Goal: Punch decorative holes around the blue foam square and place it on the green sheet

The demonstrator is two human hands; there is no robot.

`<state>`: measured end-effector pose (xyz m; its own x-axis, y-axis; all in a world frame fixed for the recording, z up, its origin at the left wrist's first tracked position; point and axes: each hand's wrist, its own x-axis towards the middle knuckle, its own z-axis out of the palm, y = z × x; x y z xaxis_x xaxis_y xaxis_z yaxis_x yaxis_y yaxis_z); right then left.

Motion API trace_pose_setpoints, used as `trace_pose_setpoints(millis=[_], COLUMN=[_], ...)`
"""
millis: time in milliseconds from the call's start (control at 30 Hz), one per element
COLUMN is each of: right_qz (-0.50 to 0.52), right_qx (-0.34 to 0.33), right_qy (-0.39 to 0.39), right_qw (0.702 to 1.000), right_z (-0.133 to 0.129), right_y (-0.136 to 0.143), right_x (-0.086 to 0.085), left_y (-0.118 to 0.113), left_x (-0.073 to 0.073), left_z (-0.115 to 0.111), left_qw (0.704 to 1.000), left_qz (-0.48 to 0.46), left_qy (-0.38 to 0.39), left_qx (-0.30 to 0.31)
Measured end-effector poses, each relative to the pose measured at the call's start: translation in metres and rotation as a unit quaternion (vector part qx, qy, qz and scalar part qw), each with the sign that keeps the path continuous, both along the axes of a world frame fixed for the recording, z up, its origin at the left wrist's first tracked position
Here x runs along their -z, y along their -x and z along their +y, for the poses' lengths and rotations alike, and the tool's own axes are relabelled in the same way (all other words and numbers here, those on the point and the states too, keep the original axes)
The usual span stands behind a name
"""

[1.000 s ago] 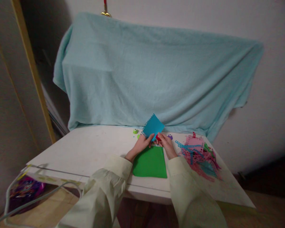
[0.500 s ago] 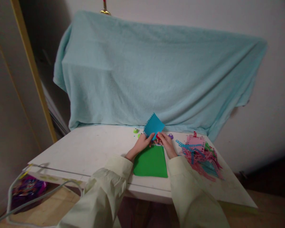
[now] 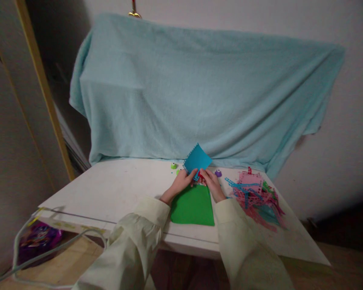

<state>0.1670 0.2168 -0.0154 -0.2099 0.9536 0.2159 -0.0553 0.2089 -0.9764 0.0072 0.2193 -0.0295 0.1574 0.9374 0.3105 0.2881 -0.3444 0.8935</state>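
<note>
A square sheet of blue paper (image 3: pixel 196 158) with punched holes along its left edge is held tilted above the table. My left hand (image 3: pixel 184 181) pinches its lower left side between thumb and fingers. At the lower corner my right hand (image 3: pixel 211 181) is closed on a small red craft punch (image 3: pixel 200 174), mostly hidden by the fingers and touching the paper. A stack of green sheets (image 3: pixel 192 206) lies flat just below both hands. Beyond them stand a small green punch (image 3: pixel 174 166) with an eye on it and a purple one (image 3: pixel 218 173).
A heap of pink, blue, green and red punched paper strips (image 3: pixel 254 195) covers the right of the white table (image 3: pixel 109 185). A light blue cloth (image 3: pixel 199 88) hangs behind. A pale cable (image 3: pixel 57 245) loops by the left front edge, near a purple packet (image 3: pixel 38 241).
The red punch and my right fingers have shifted slightly left along the blue paper's lower corner. The whole view has moved a little; the left hand keeps its hold.
</note>
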Motion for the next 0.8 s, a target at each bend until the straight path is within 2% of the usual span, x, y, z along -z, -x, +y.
trace_pose_setpoints(millis=[400, 800], right_qz=[0.012, 0.004], right_qx=[0.001, -0.006], right_qy=[0.027, 0.012], right_qw=[1.000, 1.000], right_z=[0.0067, 0.0036], right_y=[-0.0020, -0.0037], right_x=[0.0076, 0.0015], left_y=[0.0001, -0.0004], left_x=[0.0044, 0.0063], left_z=[0.0023, 0.0031], left_qw=[1.000, 1.000], left_qz=[0.008, 0.000], left_qy=[-0.009, 0.006], left_qx=[0.003, -0.006])
